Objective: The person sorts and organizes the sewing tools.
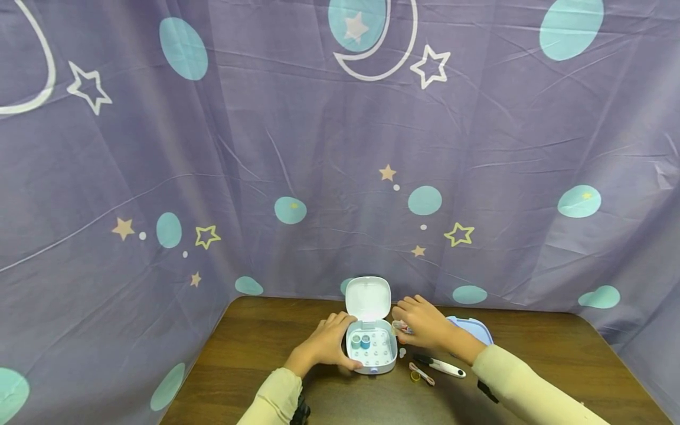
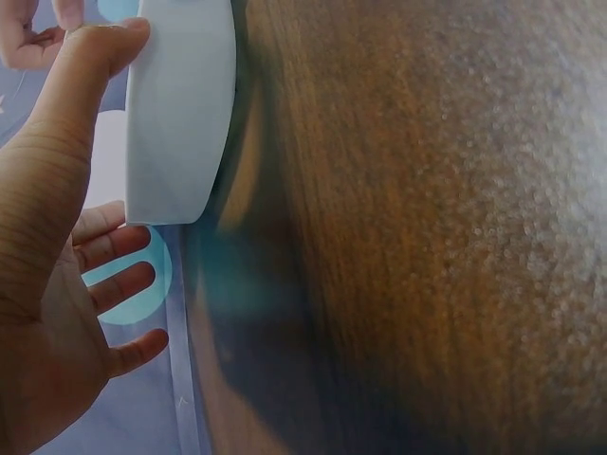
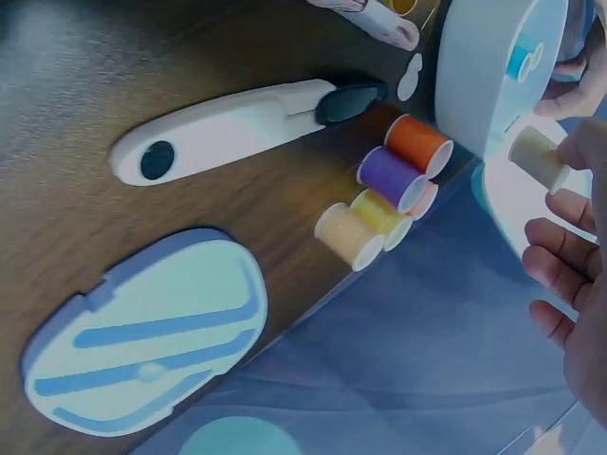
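Note:
A small white sewing box [image 1: 383,370] stands on the table, its lid [image 1: 368,298] raised at the back. Inside, a green thread spool [image 1: 356,341] and a blue thread spool [image 1: 365,342] stand upright among rows of pegs. My left hand [image 1: 327,342] holds the box by its left side, the thumb [image 2: 119,45] on the front wall and the other fingers spread toward the back. Just right of the box, my right hand [image 1: 422,324] pinches a cream thread spool [image 3: 538,159] between thumb and fingers, near the box's wall.
Several spools lie right of the box, among them orange [image 3: 417,144], purple [image 3: 391,178] and peach [image 3: 348,235]. Nearby are a white-handled tool [image 3: 228,128] with a black tip, a pale-blue tray [image 3: 142,332] and a small bundle [image 1: 422,374]. A curtain [image 1: 340,236] hangs behind the table.

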A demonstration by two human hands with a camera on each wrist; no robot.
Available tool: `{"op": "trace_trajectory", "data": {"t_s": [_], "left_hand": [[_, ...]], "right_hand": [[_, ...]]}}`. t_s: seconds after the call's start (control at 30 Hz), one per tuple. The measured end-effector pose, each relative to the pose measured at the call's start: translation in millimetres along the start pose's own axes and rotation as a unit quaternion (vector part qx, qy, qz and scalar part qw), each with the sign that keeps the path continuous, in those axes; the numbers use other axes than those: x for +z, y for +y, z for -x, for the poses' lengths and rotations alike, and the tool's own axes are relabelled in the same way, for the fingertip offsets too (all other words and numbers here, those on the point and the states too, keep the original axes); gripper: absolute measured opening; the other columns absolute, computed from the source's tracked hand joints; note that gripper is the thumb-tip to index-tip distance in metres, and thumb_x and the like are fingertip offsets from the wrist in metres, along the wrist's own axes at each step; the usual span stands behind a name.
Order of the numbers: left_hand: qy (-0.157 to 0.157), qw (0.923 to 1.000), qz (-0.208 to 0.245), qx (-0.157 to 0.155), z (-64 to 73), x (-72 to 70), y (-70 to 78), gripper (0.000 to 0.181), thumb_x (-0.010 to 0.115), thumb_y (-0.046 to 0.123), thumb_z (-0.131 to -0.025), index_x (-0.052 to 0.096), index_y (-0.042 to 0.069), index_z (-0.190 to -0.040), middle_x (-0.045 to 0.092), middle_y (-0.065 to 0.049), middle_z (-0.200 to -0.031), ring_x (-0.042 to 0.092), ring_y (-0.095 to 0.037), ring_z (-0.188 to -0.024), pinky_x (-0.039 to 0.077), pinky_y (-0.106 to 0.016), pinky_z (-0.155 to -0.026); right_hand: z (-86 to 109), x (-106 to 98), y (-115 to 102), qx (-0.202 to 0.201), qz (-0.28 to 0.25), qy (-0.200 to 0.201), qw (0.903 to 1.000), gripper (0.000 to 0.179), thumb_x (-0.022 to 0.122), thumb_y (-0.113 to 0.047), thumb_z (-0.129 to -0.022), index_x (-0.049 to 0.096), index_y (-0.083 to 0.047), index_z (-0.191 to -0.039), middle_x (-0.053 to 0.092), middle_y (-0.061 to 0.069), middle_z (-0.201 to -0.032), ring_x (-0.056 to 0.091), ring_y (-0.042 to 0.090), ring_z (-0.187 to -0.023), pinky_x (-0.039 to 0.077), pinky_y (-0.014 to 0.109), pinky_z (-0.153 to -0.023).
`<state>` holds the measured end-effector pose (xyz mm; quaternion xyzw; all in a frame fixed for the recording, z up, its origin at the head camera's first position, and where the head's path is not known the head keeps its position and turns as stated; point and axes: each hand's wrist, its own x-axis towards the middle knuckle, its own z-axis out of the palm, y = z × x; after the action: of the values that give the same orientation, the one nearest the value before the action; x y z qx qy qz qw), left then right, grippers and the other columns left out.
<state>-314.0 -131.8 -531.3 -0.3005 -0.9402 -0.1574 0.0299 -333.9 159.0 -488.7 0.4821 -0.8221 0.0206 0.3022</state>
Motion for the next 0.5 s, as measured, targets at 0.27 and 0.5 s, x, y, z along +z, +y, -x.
{"op": "trace_trajectory", "data": {"t_s": [0.27,0.5], "left_hand": [[-0.010,0.9999,0.001,-0.009,-0.9,0.7,-0.6,0.102,0.086,0.064,-0.065,0.048,0.012,-0.144,0.057,-0.003,-0.134,0.049,-0.019,-0.117,0.045,-0.041,-0.097],[-0.011,0.9999,0.002,-0.006,-0.4,0.5,-0.7,0.102,0.086,0.063,-0.065,0.048,0.011,-0.144,0.057,-0.003,-0.135,0.049,-0.019,-0.117,0.045,-0.042,-0.097]], "right_hand": [[-18.5,3,-9,-0.032,0.003,0.004,0.9995,0.028,0.082,-0.031,-0.075,0.058,-0.016,-0.080,0.044,-0.010,-0.073,0.043,0.009,-0.070,0.028,0.023,-0.065],[-28.2,10,-11,-0.040,0.021,-0.002,0.9990,0.027,0.079,-0.034,-0.077,0.057,-0.018,-0.082,0.047,-0.008,-0.076,0.046,0.012,-0.072,0.028,0.023,-0.064]]}}
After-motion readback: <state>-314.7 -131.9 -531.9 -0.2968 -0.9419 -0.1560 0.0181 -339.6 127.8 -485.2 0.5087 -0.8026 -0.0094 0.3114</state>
